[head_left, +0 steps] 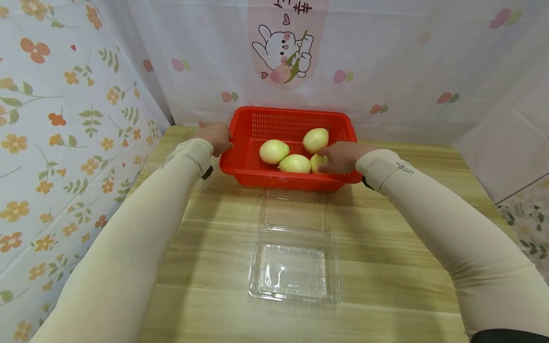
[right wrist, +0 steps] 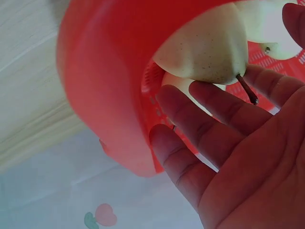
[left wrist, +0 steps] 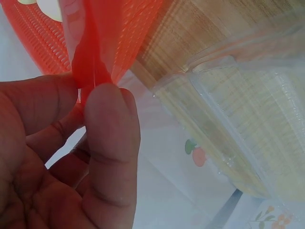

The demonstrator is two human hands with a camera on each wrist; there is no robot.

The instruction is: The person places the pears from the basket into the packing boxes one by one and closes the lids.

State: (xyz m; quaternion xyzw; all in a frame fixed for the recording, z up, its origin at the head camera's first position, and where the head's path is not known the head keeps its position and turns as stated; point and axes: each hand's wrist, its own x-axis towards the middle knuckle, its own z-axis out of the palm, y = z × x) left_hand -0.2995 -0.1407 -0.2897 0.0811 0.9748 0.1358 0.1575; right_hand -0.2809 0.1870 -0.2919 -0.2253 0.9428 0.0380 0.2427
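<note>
A red plastic basket (head_left: 291, 181) with slotted walls stands at the back of the table and holds several pale yellow-green pears (head_left: 274, 151). My left hand (head_left: 216, 138) pinches the basket's left rim (left wrist: 95, 43) between thumb and fingers. Over the basket's right end, my right hand (head_left: 340, 157) reaches in beside the nearest pear (right wrist: 209, 47). Its fingers (right wrist: 190, 114) are extended and spread below that pear, close to its brown stem (right wrist: 247, 89); whether they bear its weight I cannot tell. The hand partly covers this pear in the head view.
An opened clear plastic clamshell box (head_left: 296, 271) lies in front of the basket, its lid toward it. More clear plastic packaging (left wrist: 252, 124) is beside the left hand. A printed cloth (head_left: 206, 62) hangs behind the table; a floral one (head_left: 64, 143) hangs at left.
</note>
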